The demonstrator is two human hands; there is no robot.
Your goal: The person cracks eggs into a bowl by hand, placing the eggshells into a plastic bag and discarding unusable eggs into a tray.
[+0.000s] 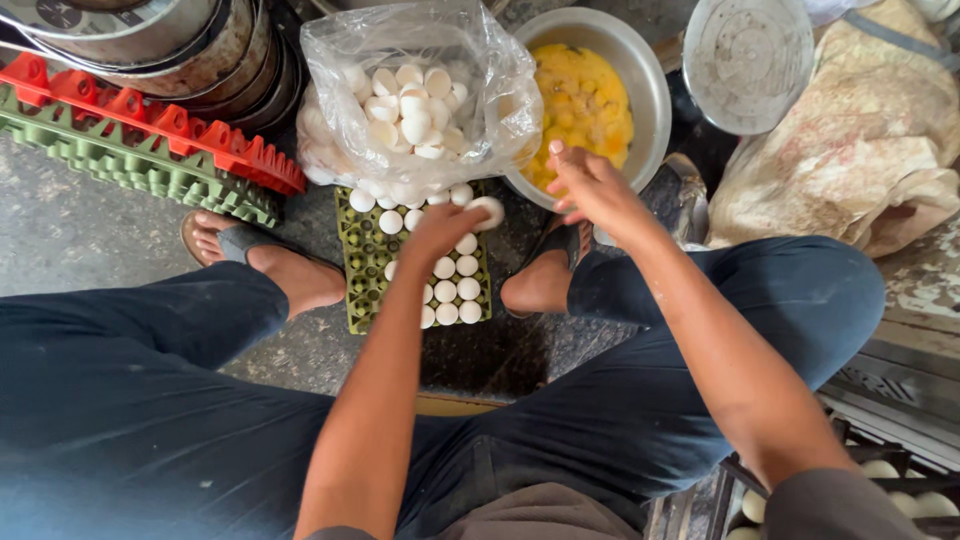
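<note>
L hand [440, 232] gripping white egg [489, 212] over green egg tray [357, 262]; R hand [590, 190] empty, open, nearer steel bowl of yolks [650, 90].

Bare forearms, dark blue trousers [130, 400], sandals [235, 243] on both feet.

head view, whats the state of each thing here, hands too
left hand: closed on a white egg above the tray
right hand: empty, fingers at the bowl's rim
green egg tray: partly filled
plastic bag: open, holding eggshells
metal bowl: holding cracked yolks
red and green trays: stacked, empty
</note>
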